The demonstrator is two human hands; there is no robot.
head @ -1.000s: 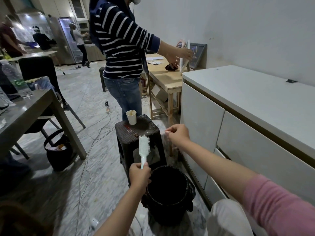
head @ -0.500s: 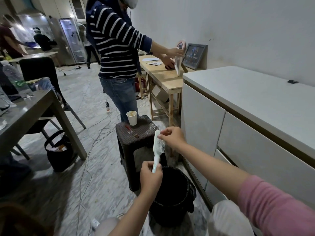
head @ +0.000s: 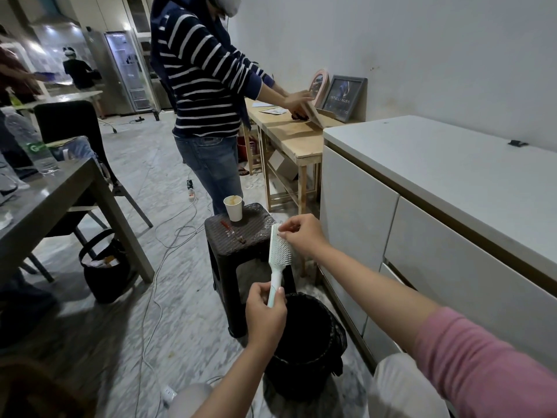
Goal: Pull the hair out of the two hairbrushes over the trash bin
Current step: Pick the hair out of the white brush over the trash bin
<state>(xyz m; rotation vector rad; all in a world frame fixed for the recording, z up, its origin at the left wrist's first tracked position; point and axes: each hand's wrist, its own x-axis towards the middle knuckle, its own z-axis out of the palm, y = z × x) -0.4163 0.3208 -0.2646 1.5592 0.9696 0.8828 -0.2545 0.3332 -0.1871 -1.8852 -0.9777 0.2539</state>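
A pale mint hairbrush (head: 278, 257) stands upright above the near rim of the black trash bin (head: 304, 348). My left hand (head: 265, 315) grips its handle from below. My right hand (head: 303, 235) reaches in from the right, and its fingertips pinch at the bristles near the top of the brush head. Any hair there is too fine to make out. I see no second hairbrush.
A dark plastic stool (head: 241, 236) with a paper cup (head: 233, 208) stands just behind the bin. A white cabinet (head: 422, 206) runs along the right. A person in a striped top (head: 205, 86) stands at a wooden table (head: 295, 137). Cables cross the floor; a grey table (head: 60, 200) is at the left.
The brush has swung right and turned its bristles toward my right hand. My right hand has come down onto the brush head and now pinches at the bristles.
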